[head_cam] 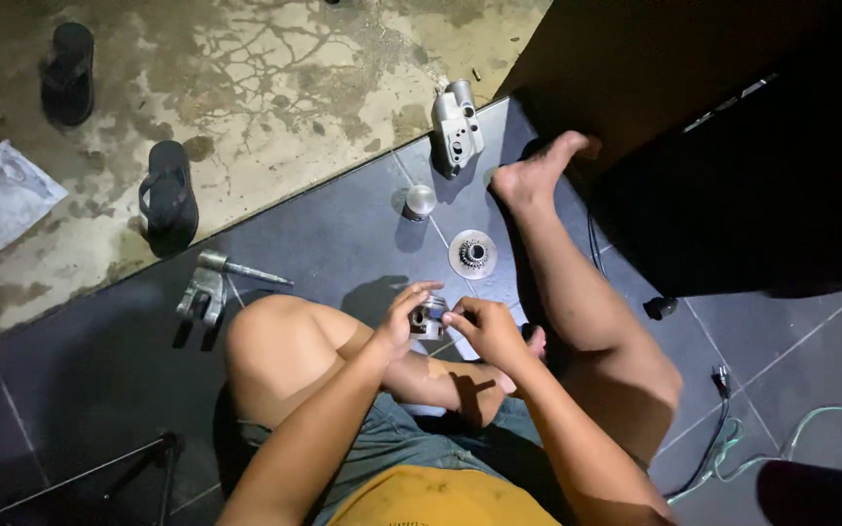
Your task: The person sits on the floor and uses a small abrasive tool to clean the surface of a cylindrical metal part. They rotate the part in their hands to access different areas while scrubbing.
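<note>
A small metal cylinder (430, 317), silver with a darker band, probably a piston, is held just below frame centre, above the person's folded legs. It is pinched from 9 o'clock by the left hand (403, 317), fingers curled over its top and side. The right hand (479, 326) is pressed against it from 3 o'clock, fingertips closed on its edge. Detail on the part is lost in glare.

No labelled packaging is seen; a crumpled white sheet or bag (10, 192) lies at 9 o'clock on the stained concrete (294, 78), near two dark sandals (168, 195).

On the dark tiles (343, 234) at 12 o'clock of the hands: a toothed metal disc (472, 254), a small silver cap (420, 202), and further out a grey cast housing (457, 127). A forked metal tool (214, 282) lies at 10 o'clock, by the tile edge. Cables (733, 443) trail at 4 o'clock. Open tile is left between knee and step edge; a dark cabinet (733, 127) bounds the 2 o'clock side.
</note>
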